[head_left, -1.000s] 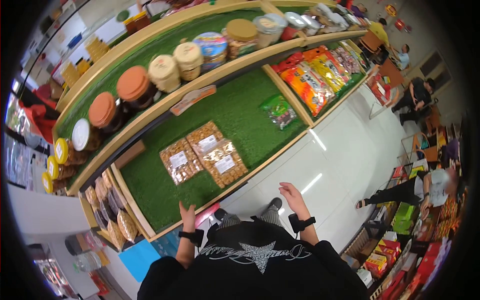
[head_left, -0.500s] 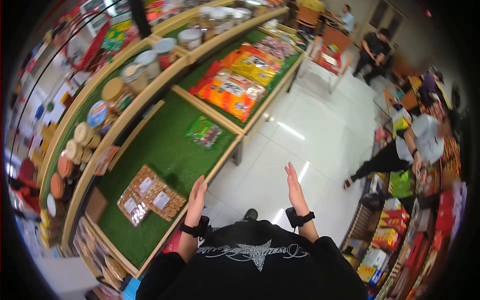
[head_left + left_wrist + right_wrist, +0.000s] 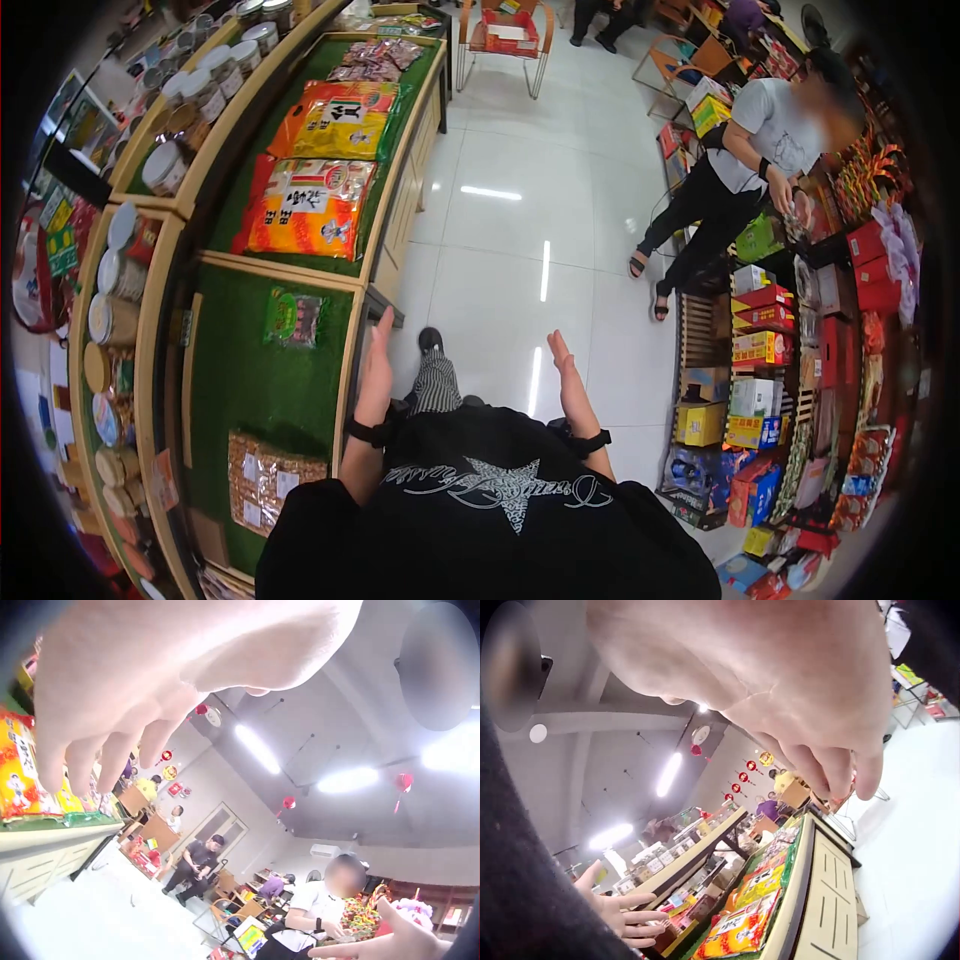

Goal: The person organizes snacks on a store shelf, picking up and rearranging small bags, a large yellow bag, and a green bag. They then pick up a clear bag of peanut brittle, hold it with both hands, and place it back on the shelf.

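My left hand (image 3: 375, 375) hovers with fingers extended beside the wooden edge of the green-lined display shelf (image 3: 290, 390), holding nothing. Over the white floor, my right hand (image 3: 573, 385) is raised, its fingers straight and its palm facing inward. Nearest the left hand on the shelf lies a small green snack packet (image 3: 295, 318). Farther back are large orange and yellow snack bags (image 3: 315, 205), and clear packs of brown nut-like pieces (image 3: 262, 478) sit low at the left. In the left wrist view the fingers hang loosely apart; the right wrist view shows the other palm bare too.
Lidded jars (image 3: 115, 320) line the upper shelf at left. A person in a light shirt (image 3: 775, 140) stands by the racks of boxed goods (image 3: 760, 350) on the right. Tiled floor (image 3: 510, 240) runs between, with a chair (image 3: 507, 40) at the far end.
The head view has turned right along the aisle, so the shelf now runs down the left side. Both hands have stayed raised and apart; the left has come up from lower over the shelf.
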The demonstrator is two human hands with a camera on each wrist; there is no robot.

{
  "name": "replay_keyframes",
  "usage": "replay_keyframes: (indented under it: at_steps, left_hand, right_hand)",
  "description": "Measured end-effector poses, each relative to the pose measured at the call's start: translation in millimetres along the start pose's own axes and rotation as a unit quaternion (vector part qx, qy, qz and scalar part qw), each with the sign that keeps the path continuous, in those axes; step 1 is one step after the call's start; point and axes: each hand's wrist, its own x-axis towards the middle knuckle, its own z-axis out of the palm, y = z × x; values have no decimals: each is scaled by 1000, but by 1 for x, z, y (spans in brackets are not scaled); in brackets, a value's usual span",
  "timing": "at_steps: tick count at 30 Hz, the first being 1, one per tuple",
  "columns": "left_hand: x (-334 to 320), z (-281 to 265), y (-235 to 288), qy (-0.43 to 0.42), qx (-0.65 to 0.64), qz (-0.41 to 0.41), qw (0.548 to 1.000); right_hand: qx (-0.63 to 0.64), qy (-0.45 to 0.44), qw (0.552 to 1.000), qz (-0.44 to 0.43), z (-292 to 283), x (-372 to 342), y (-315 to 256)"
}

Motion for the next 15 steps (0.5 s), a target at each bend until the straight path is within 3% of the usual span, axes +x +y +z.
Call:
replay_keyframes:
  at_steps: [3,9,15]
  left_hand:
    - [45,0,5,-28,-44,-18,998]
    - [134,-31,37,-44,-42,39,997]
    - [206,-72,60,-38,-35,48,998]
  right_hand:
    - [-6,44,999,-15,-2,30,-19]
    - [-7,119,989,-87,-5,110,-54]
    - [-17,96,985,-142,18,188,-89]
